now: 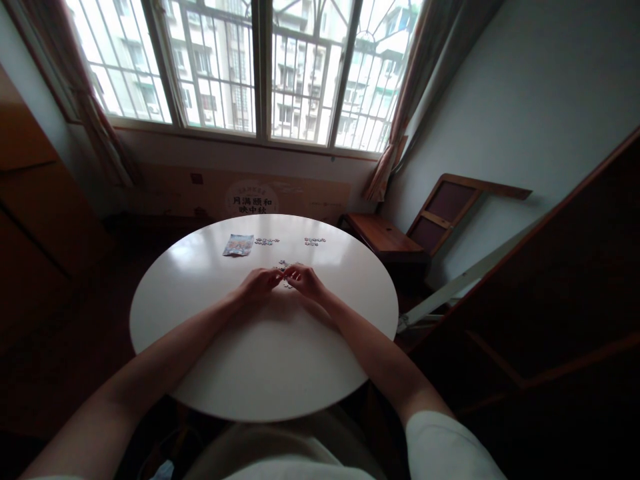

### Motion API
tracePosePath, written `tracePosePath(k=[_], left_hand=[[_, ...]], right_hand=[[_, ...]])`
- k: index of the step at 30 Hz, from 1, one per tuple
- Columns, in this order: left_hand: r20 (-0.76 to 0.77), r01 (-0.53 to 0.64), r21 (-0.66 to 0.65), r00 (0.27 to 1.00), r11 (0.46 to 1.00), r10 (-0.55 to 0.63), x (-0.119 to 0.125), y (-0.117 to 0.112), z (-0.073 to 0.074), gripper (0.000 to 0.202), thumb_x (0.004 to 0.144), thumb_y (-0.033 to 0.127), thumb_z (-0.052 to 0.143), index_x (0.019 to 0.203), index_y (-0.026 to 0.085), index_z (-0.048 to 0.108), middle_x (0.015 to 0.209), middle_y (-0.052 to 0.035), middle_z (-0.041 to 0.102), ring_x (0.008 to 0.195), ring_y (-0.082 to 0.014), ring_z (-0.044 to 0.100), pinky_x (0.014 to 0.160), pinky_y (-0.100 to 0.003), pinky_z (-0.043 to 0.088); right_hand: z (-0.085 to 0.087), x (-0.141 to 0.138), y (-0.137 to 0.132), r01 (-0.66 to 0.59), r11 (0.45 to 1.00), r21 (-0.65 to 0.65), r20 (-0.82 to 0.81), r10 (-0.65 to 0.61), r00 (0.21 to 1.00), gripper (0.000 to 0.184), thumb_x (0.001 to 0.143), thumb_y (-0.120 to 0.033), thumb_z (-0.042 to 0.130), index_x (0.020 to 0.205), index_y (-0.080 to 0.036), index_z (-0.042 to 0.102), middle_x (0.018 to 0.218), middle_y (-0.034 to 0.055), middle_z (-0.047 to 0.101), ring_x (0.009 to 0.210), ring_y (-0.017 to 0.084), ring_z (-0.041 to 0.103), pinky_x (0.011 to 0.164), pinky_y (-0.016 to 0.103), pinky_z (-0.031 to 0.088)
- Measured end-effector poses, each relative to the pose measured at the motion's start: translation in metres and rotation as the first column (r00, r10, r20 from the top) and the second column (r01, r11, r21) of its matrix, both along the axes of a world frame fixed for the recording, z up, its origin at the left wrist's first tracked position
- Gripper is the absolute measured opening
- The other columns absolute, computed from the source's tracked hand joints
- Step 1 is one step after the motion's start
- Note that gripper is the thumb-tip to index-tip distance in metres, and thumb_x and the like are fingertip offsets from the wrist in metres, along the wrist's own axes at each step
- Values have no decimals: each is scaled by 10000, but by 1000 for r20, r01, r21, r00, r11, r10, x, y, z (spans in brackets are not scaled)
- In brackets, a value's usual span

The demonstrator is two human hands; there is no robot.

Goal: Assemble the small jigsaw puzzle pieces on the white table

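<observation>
My left hand (262,282) and my right hand (305,281) meet over the middle of a round white table (270,360). Their fingertips are pinched together over a small cluster of jigsaw puzzle pieces (283,264). Each hand appears to grip a puzzle piece, though the fingers largely cover what is between them. A few loose puzzle pieces (289,287) lie just below the fingertips. Farther back, several pieces sit in a left group of puzzle pieces (267,241) and a right group of puzzle pieces (315,241). A colourful printed sheet or packet (239,245) lies beside the left group.
Behind the table a barred window (260,73) lets in light above a printed cardboard panel (300,193). A low wooden bench (383,233) and a leaning wooden frame (443,210) stand at the right. Dark wooden furniture (540,320) rises close on the right.
</observation>
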State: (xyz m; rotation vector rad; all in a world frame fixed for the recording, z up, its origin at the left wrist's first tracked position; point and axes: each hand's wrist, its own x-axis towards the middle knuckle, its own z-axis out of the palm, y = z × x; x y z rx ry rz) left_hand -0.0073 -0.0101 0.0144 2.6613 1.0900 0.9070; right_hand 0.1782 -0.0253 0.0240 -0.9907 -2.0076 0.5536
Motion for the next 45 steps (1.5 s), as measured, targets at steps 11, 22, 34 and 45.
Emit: tracePosePath(k=[11, 22, 34, 45], left_hand=[[-24, -99, 25, 995, 995, 99, -2, 0, 1, 316, 891, 360, 433, 883, 173, 687, 619, -26, 628, 536, -101, 539, 528, -186, 304], [-42, -73, 0, 996, 997, 73, -1, -2, 3, 345, 887, 384, 436, 788, 162, 681, 553, -2, 580, 489, -79, 480, 524, -182, 289], [-14, -70, 6, 997, 998, 70, 0, -5, 6, 333, 872, 394, 459, 814, 168, 697, 534, 6, 565, 475, -75, 469, 515, -178, 292], [-31, -140, 4, 990, 990, 140, -1, 0, 3, 362, 873, 434, 471, 1073, 202, 665, 590, 2, 614, 504, -102, 532, 527, -193, 316]], right_hand=[[-4, 4, 4, 95, 995, -35, 25, -94, 995, 232, 771, -220, 617, 996, -162, 621, 750, 10, 641, 597, 90, 577, 593, 211, 465], [-5, 0, 6, 37, 997, -72, -3, -37, 999, 182, 749, -134, 614, 929, -145, 644, 746, 18, 653, 624, 98, 588, 621, 220, 483], [-8, -1, 8, 38, 999, -15, -8, -38, 999, 212, 779, -98, 569, 946, -157, 686, 896, 61, 678, 675, 114, 600, 685, 258, 505], [-7, -1, 7, 7, 1000, 9, -4, -7, 1000, 202, 786, -108, 573, 938, -160, 696, 871, 58, 667, 676, 111, 599, 690, 253, 501]])
